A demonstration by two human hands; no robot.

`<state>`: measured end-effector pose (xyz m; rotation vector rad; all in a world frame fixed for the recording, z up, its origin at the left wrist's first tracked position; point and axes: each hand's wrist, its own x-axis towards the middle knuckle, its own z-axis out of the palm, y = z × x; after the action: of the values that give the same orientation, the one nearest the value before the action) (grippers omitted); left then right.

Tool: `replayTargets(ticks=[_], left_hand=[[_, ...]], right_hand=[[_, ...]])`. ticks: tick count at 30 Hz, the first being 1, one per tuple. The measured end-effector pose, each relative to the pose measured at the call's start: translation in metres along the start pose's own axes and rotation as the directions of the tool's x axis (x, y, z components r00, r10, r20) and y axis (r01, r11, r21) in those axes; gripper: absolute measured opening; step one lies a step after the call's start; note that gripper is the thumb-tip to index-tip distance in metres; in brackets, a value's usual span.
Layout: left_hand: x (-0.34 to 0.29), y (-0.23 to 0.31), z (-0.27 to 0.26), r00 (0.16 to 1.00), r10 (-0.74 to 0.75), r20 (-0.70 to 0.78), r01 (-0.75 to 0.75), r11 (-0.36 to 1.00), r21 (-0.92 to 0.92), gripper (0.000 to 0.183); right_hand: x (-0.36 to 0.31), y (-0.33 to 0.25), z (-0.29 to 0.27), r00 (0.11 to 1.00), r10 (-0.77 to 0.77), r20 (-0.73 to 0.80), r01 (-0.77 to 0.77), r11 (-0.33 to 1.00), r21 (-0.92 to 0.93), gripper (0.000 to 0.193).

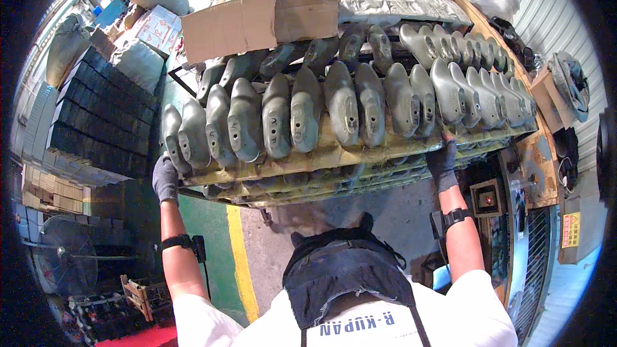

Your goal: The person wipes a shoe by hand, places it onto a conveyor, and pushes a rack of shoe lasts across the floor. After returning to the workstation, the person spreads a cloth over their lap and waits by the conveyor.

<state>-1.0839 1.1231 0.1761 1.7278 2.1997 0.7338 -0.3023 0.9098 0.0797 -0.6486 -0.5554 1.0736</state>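
The left hand, in a grey knitted glove, grasps the left front corner of a long rack, while the right hand, gloved alike but with bare skin at a digit's tip, holds its front edge right of the middle, both arms stretched forward. A dark strap with a small device sits round each wrist. The rack stands directly in front of the person, and on its top tier grey-green shoe lasts lean side by side in a row, toes up, their holed heel ends facing the person; one near the left end is just beside the left hand, and others stand just behind the right. Lower tiers show beneath the front edge, with more lasts partly hidden there. Behind the front row lie further lasts, and a folded sheet of brown cardboard rests over some of them. Nearer the body are a dark apron and a white shirt; below the rack a yellow line borders green floor. Farther left stand stacked dark boxes and a round fan, and at right rises a pale ribbed wall
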Motion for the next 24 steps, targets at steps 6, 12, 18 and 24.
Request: replayTargets(ticks=[6,12,18,24], left_hand=[[-0.002,0.003,-0.001,1.0,0.024,0.015,-0.024,1.0,-0.002,0.05],[-0.005,0.009,-0.004,0.999,-0.029,0.019,0.029,1.0,0.006,0.054],[-0.005,0.009,-0.004,0.999,-0.032,0.017,0.033,0.999,-0.026,0.052],[-0.002,0.005,-0.001,1.0,-0.008,0.017,0.009,0.997,-0.077,0.051]], right_hand=[[0.003,0.001,-0.005,0.999,-0.018,-0.047,0.017,0.999,-0.034,0.037],[0.001,0.001,-0.006,0.998,-0.004,-0.07,0.005,1.0,0.016,0.036],[0.004,0.005,-0.004,0.989,-0.091,-0.116,0.07,0.982,-0.175,0.047],[0.002,0.0,0.005,0.983,0.047,-0.18,-0.035,0.997,0.068,0.057]])
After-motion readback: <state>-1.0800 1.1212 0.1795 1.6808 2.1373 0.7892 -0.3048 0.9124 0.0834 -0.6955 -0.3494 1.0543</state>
